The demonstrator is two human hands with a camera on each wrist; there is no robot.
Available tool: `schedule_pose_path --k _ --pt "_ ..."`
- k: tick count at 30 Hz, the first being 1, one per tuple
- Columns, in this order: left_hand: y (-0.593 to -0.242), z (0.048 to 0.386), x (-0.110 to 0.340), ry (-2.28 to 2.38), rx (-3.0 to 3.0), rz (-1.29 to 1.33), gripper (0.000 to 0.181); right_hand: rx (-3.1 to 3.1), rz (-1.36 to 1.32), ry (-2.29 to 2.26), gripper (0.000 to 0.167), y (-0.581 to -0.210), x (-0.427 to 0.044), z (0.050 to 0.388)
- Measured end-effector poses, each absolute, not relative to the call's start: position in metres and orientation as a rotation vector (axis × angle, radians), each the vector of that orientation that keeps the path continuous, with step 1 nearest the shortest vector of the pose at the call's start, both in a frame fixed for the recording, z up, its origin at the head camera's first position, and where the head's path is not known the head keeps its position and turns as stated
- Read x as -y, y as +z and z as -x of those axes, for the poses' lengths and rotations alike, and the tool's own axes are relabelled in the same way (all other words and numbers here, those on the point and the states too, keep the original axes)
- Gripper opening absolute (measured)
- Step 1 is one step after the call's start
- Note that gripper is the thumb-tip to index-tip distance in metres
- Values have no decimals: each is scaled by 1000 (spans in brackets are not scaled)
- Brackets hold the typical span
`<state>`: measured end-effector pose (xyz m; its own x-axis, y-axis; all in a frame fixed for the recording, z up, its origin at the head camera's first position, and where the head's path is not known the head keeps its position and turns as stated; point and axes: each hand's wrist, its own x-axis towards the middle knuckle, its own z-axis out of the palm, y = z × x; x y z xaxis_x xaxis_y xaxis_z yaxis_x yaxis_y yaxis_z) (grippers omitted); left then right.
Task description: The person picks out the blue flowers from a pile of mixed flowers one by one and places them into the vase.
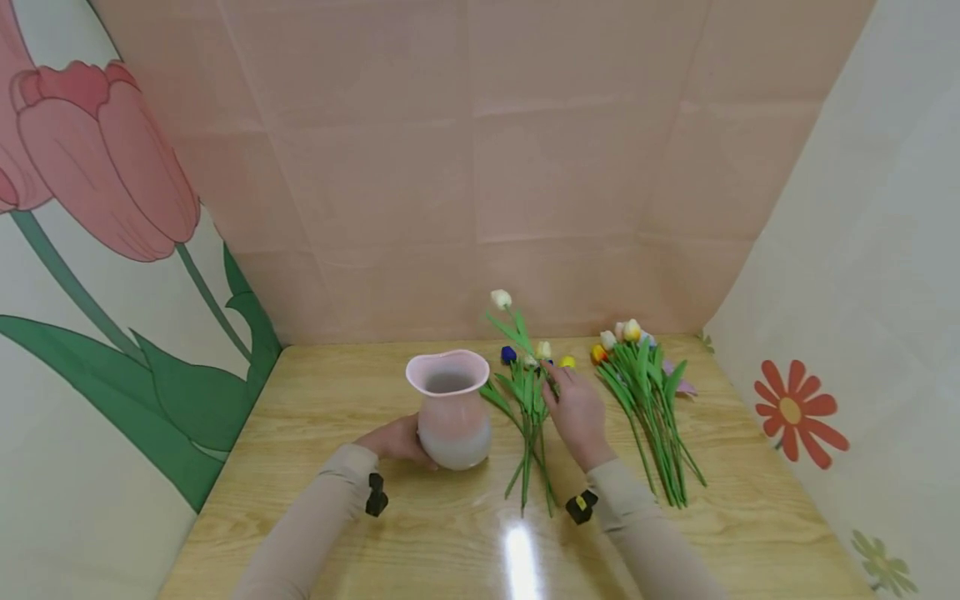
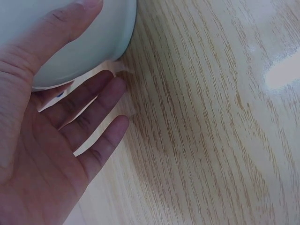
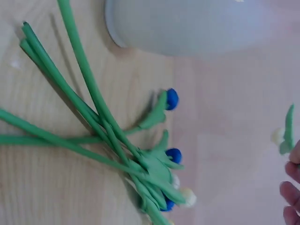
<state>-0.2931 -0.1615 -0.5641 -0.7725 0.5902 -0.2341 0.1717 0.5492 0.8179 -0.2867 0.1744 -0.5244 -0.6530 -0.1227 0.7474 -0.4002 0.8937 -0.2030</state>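
A pink-and-white vase (image 1: 453,425) with a wavy rim stands on the table. At its lower side is my left hand (image 1: 401,439); in the left wrist view the thumb lies along the vase wall, and several fingers (image 2: 96,124) stretch out loosely beside the base. My right hand (image 1: 577,412) pinches a white artificial tulip (image 1: 501,299), its bloom raised above a small bunch of tulips (image 1: 528,408) with blue, white and yellow heads. Only the right fingertips (image 3: 289,193) show in the right wrist view; most of the held stem is hidden.
Farther right lies a bigger bunch of tulips (image 1: 652,400) in white, orange and yellow, with a pink-purple flower (image 1: 678,379) beside it. The wooden table (image 1: 330,400) meets a pink cloth backdrop (image 1: 480,183); printed flower panels flank both sides.
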Motion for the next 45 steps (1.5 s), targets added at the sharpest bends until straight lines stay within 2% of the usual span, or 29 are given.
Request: schedule_pose_path --k 5,12,24,33,45 --pt "-564 294 163 1137 -2299 -614 94 2155 -362 466 42 -517 -191 290" --pt "-567 296 163 1142 -2293 -633 93 2136 -252 391 36 -519 -220 294" --pt "-568 296 164 1141 -2291 -629 94 2338 -37 334 38 -576 -267 291" --pt "-567 295 163 1150 -2284 -638 94 2426 -33 272 39 -610 -285 287" --pt "-570 297 162 1140 -2286 -665 93 2509 -3 271 36 -630 -293 282"
